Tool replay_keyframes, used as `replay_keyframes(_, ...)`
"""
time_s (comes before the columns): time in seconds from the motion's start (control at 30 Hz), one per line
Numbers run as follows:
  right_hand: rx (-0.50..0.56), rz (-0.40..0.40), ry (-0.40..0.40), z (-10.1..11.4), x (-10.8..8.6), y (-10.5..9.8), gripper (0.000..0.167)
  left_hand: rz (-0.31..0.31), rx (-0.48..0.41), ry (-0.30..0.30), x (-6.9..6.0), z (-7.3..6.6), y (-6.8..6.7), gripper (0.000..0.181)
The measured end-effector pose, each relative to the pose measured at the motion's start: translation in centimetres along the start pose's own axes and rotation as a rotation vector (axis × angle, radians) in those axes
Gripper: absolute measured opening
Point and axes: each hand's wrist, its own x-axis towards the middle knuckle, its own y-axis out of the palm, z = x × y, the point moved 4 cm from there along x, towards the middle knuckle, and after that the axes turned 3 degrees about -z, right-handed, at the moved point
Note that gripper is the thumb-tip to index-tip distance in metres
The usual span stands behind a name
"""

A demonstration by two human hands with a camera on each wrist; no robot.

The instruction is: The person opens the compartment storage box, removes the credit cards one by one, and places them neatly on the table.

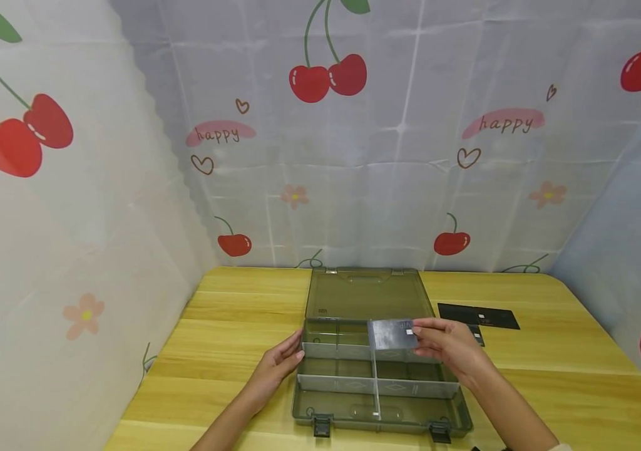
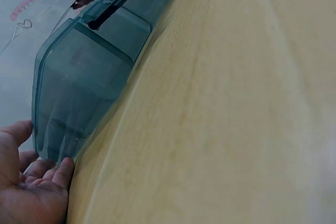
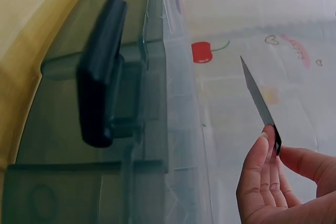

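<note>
A grey translucent compartment box (image 1: 334, 401) stands on the table with its lid (image 1: 367, 291) tipped back. Along the box's left side, my left hand (image 1: 275, 369) touches the wall with its thumb and fingertips. In the left wrist view, that hand (image 2: 37, 187) reaches the box's far end (image 2: 79, 72). Above the back right compartments, my right hand (image 1: 452, 344) pinches a thin silvery card (image 1: 392, 335) at its right edge. The right wrist view has this card (image 3: 257, 95) nearly edge-on, between thumb and fingers.
Black cards (image 1: 501, 317) lie on the table right of the lid, one with "VIP" lettering. Another dark card lies partly behind my right hand. Clear dividers (image 1: 337, 382) split the box, and two dark latches (image 1: 322, 427) hang at its front. A cherry-print curtain (image 1: 326, 188) surrounds the table.
</note>
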Motion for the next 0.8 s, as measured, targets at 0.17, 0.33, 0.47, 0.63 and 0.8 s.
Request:
replay_keyframes(0.17,0.050,-0.010,0.014,-0.1,-0.3,-0.6,0.038,0.001,-0.001,-0.003,0.0,0.0,0.0,0.064)
replay_keyframes(0.33,0.105,-0.005,0.010,-0.3,-0.4,-1.3,0.024,-0.003,0.007,0.001,0.0,-0.1,0.0,0.064)
replay_keyframes(0.47,0.112,0.000,-0.005,-0.4,-0.3,-2.0,0.018,-0.007,0.019,-0.001,0.1,0.0,0.0,0.063)
replay_keyframes(0.63,0.103,-0.014,-0.007,-0.2,-0.3,-2.9,0.016,-0.011,0.016,-0.006,0.0,0.0,0.0,0.063)
replay_keyframes(0.8,0.096,-0.035,-0.015,-0.3,-0.3,-3.7,0.015,-0.013,0.010,-0.001,0.0,0.0,0.0,0.063)
